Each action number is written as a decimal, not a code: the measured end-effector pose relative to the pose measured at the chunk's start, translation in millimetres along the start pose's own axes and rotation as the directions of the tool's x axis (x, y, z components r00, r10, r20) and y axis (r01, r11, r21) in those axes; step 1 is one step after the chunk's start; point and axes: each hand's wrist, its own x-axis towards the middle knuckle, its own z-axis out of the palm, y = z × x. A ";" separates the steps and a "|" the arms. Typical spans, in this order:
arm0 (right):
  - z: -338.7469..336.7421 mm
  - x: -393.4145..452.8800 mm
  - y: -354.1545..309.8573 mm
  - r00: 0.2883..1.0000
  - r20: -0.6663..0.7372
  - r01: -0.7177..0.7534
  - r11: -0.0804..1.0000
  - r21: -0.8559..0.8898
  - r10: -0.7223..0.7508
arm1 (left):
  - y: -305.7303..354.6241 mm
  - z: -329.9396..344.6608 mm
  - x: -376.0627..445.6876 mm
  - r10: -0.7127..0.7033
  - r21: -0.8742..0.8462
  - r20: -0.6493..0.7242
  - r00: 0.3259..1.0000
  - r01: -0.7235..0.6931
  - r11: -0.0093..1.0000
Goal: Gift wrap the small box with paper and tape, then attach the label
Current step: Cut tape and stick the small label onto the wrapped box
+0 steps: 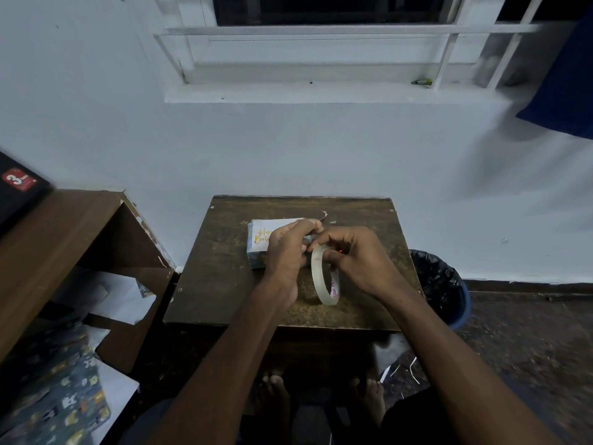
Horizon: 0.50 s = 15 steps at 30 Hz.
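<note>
Pulling tape free for the label

The right hand (359, 261) grips the clear tape roll (324, 277) while the left hand (288, 248) pinches its loose end; the wrapped box (256, 263), label (263, 236) on top, sits just behind on the small table (224, 284). Best pull a short strip, kept taut.

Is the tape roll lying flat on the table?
No, the tape roll stands on edge, held by the right hand, with the left hand at its top.
</note>
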 end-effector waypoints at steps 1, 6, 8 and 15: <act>0.3 -0.2 -0.3 1.000 -0.001 0.005 1.000 -0.017 -0.005 | -0.1 0.2 -0.3 -0.002 0.004 0.006 1.000 0.002 1.000; 0.0 -1.9 -3.3 0.999 -0.033 0.023 0.999 -0.048 -0.025 | -6.1 -3.1 2.1 0.116 0.184 0.031 0.993 -0.120 0.976; -1.6 -1.0 -1.2 0.998 -0.065 -0.009 1.000 -0.029 0.007 | -9.7 -6.9 6.5 0.243 0.303 0.055 0.969 -0.248 0.920; -2.8 0.4 1.8 0.993 -0.091 -0.073 0.997 -0.002 0.073 | -13.2 -13.5 11.3 0.319 0.313 0.129 0.939 -0.344 0.885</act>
